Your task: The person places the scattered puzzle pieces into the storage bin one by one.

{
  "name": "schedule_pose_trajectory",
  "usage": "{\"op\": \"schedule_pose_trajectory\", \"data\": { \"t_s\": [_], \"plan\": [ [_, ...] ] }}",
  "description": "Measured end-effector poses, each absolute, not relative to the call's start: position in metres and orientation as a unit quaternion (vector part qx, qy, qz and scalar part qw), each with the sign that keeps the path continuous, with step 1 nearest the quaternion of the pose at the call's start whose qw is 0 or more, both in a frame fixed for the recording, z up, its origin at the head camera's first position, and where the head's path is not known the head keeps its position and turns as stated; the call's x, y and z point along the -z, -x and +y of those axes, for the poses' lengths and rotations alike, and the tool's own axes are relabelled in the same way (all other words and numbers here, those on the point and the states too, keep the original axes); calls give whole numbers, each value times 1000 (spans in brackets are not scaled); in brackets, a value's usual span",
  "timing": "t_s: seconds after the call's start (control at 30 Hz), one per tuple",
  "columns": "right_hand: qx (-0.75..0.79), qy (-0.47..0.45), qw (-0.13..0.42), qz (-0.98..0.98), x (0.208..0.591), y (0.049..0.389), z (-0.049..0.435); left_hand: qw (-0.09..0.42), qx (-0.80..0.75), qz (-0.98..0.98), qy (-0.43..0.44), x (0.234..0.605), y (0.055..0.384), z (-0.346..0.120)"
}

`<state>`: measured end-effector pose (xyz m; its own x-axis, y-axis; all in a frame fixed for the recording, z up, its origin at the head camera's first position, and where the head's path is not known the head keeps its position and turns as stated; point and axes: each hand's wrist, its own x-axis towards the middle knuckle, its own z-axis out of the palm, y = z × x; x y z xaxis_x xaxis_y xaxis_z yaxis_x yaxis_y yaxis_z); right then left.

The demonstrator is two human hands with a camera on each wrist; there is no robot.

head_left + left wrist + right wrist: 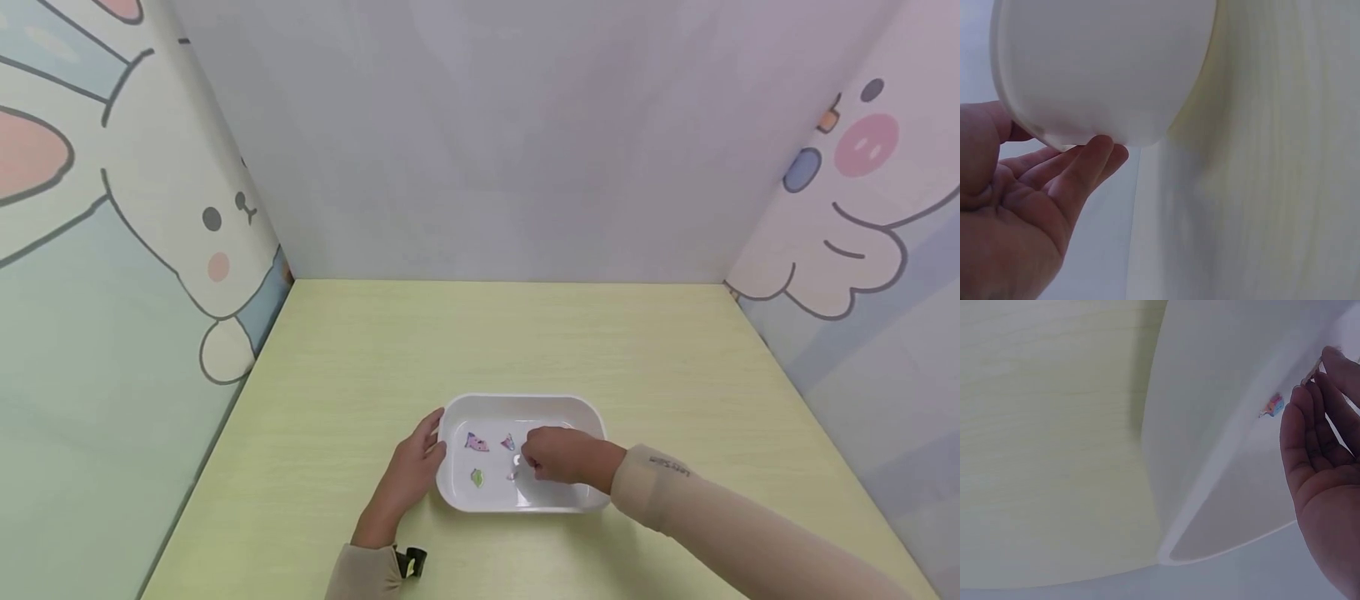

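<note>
A white tray [517, 503] with rounded corners sits on the table. My left hand [409, 468] holds its left end, thumb at the rim and fingers against the outer wall [1104, 81]. Over the inside of the tray, my right hand [564, 455] pinches a small thin flat piece [1314, 367] between thumb and fingertips; its face is turned away. Inside lie small sticker-like pieces: a pink one [477, 443], a pink-and-blue triangular one [508, 442] and a green one [477, 477]. A multicoloured piece [1274, 405] shows beyond the right fingertips in the right wrist view.
The pale yellow-green tabletop [360, 350] surrounds the tray. A grey wall [487, 150] stands at the back. Side panels carry a cartoon rabbit [172, 183] on the left and a pink-nosed cartoon animal [847, 217] on the right. A black band [411, 562] circles the left wrist.
</note>
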<state>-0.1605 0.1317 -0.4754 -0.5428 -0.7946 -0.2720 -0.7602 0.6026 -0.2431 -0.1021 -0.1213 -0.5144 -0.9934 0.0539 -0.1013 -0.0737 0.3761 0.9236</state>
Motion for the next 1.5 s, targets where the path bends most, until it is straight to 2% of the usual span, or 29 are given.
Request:
{"op": "schedule_pose_trajectory", "data": {
  "t_s": [0.57,1.5],
  "plan": [
    [18,447,167,879,485,155,130,61,-560,827,7,515,103,-121],
    [84,464,130,872,499,156,136,51,-548,835,-1,516,104,-122]
  ]
}}
